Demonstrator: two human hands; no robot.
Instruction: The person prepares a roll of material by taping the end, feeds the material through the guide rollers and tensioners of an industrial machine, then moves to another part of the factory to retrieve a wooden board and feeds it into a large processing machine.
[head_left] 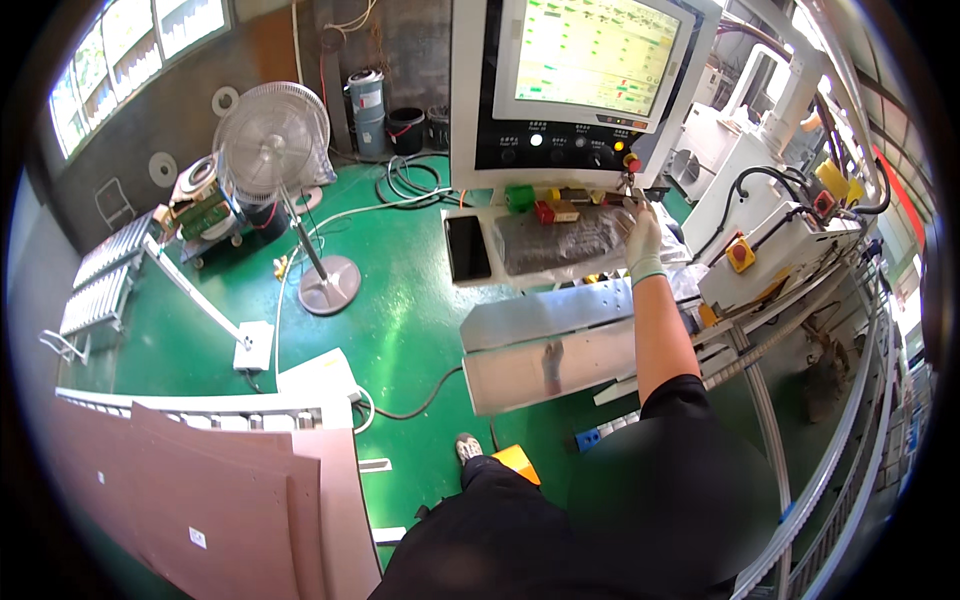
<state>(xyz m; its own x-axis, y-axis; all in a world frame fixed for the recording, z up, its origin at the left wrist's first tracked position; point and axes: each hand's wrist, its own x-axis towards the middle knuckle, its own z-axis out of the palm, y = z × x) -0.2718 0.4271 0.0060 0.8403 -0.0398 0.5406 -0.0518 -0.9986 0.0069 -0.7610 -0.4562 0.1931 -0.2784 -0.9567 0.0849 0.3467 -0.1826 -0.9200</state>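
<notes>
My right hand (645,245), in a pale work glove, reaches to the right end of a shelf (490,291) below a control panel (462,100). Its fingers are closed at small items there; what they hold, if anything, cannot be made out. Left of the hand lies a dark, plastic-wrapped flat thing (560,243). Behind that sit a green tape roll (519,198), a small red box (556,212) and a yellow-and-black tool (572,195). A black-screened phone-like slab (467,248) rests at the shelf's left end. My left hand is out of view.
Bent sheet metal (550,375) stands out below the shelf. A yellow foot pedal (517,463) is beside my shoe (467,447). Brown sheets (200,490) are stacked at lower left. A standing fan (272,145) and hoses occupy the green floor; a red-and-yellow stop button (740,254) is at right.
</notes>
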